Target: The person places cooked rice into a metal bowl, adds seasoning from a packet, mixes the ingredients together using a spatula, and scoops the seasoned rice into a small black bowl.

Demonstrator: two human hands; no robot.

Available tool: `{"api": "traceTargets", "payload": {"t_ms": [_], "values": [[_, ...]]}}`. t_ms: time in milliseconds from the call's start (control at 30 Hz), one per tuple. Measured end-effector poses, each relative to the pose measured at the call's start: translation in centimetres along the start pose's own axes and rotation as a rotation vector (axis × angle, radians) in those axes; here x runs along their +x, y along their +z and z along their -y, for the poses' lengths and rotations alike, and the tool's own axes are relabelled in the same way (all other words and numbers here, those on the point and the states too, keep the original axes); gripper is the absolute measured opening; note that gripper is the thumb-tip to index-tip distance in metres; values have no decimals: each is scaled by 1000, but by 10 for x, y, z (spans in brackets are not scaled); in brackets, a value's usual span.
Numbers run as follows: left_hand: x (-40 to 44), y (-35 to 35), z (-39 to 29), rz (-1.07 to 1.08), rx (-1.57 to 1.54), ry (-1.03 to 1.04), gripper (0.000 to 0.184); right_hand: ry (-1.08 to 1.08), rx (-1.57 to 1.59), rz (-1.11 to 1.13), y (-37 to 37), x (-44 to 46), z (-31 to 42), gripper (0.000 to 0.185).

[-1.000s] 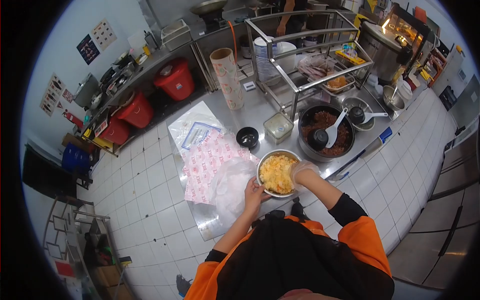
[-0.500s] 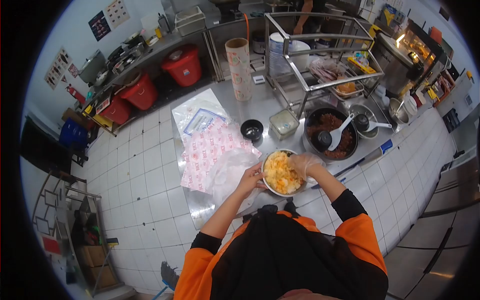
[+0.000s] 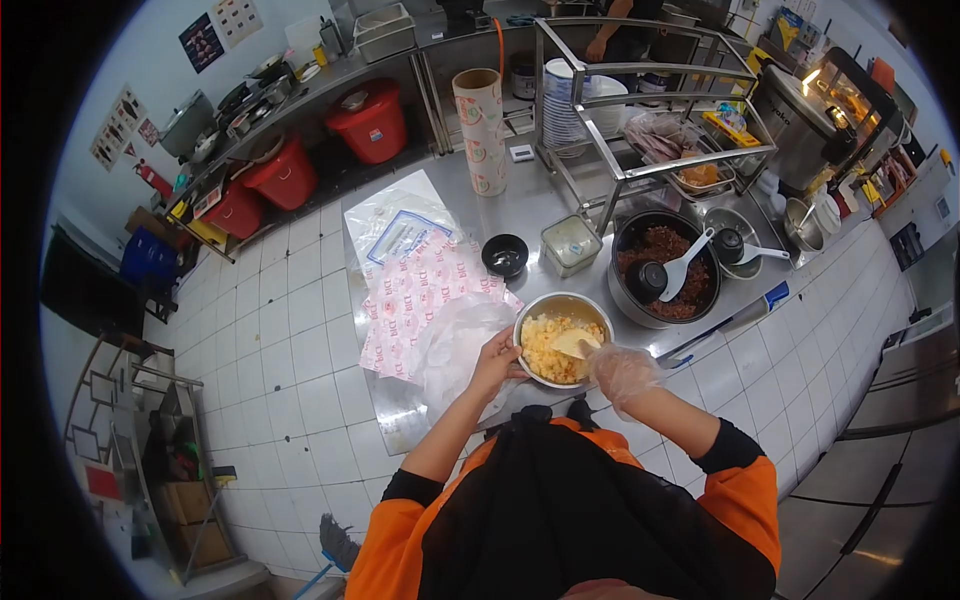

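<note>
A metal bowl (image 3: 606, 322) of yellowish rice (image 3: 543, 343) stands at the table's front edge. My left hand (image 3: 496, 362) grips its left rim, fingers against the outside wall. In a clear plastic glove, my right hand (image 3: 622, 377) is closed at the bowl's right side around a pale yellow rice paddle (image 3: 574, 345); its blade lies on the rice and its handle is hidden in the hand. Beside my left hand is a crumpled white plastic bag (image 3: 460, 345), over pink printed wrapping paper (image 3: 425, 290).
Behind the bowl are a small black bowl (image 3: 505, 256) and a lidded square container (image 3: 571, 246). A black pot (image 3: 625, 290) of dark minced food with a white ladle (image 3: 686, 262) stands to the right. A metal rack (image 3: 640, 180) rises behind. Across it, another person's hand (image 3: 596, 48) shows.
My right hand has drawn back toward me, and the paddle blade now shows on the rice. The rice has shifted down in the bowl, baring its far inner wall. My left hand keeps its hold.
</note>
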State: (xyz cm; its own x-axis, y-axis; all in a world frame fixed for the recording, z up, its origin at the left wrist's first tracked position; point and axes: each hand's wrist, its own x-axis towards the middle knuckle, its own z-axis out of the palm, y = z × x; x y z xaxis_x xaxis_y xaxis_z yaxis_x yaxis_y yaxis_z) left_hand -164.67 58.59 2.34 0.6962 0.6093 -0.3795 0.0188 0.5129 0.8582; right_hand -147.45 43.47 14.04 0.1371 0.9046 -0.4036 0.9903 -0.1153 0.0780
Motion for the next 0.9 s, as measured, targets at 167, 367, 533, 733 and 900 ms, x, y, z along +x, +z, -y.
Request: {"api": "traceTargets", "payload": {"t_ms": [167, 367, 533, 733, 900], "values": [[-1, 1, 9, -39, 37, 6, 54, 72, 46, 86, -9, 7, 31, 31], [0, 1, 13, -83, 31, 42, 53, -85, -16, -5, -31, 18, -7, 21], [0, 3, 24, -82, -7, 65, 51, -43, 28, 114, -29, 21, 33, 20], [-6, 3, 15, -102, 62, 103, 52, 78, 292, 105, -5, 37, -38, 21], [-14, 20, 18, -43, -12, 129, 55, 248, 201, 151, 1, 53, -64, 21]]}}
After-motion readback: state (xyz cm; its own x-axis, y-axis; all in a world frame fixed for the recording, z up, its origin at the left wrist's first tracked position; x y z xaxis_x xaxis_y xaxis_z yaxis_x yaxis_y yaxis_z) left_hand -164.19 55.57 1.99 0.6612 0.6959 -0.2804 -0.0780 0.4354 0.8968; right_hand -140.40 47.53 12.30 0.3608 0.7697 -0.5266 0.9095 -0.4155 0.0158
